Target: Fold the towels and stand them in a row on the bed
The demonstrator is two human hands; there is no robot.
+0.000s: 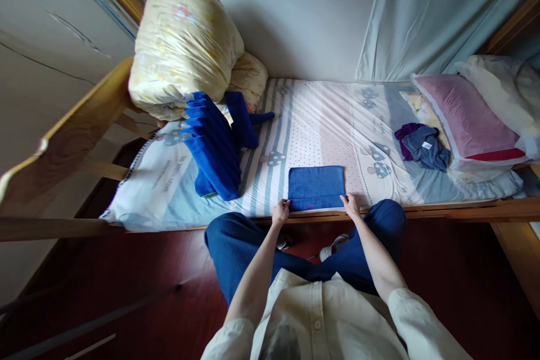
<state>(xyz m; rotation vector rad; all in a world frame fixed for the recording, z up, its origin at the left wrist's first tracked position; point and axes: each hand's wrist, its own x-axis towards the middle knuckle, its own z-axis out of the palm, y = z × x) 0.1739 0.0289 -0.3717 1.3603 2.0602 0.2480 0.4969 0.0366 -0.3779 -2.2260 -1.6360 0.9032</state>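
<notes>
A blue towel (316, 184) lies flat as a rectangle on the near edge of the bed, with a crease running across its lower part. My left hand (280, 212) pinches its near left corner. At the near right corner, the fingers of my right hand (350, 206) are closed on the same towel. To the left, a leaning row of folded blue towels (213, 152) rests on the sheet, with more blue cloth (242, 118) just behind it.
A bundled yellow quilt (181, 45) stands at the bed's left end. Crumpled purple and grey-blue cloths (424, 145) lie right, beside a pink pillow (468, 112) in a clear cover. The wooden bed rail (459, 211) runs along the front. A pale curtain (400, 22) hangs behind.
</notes>
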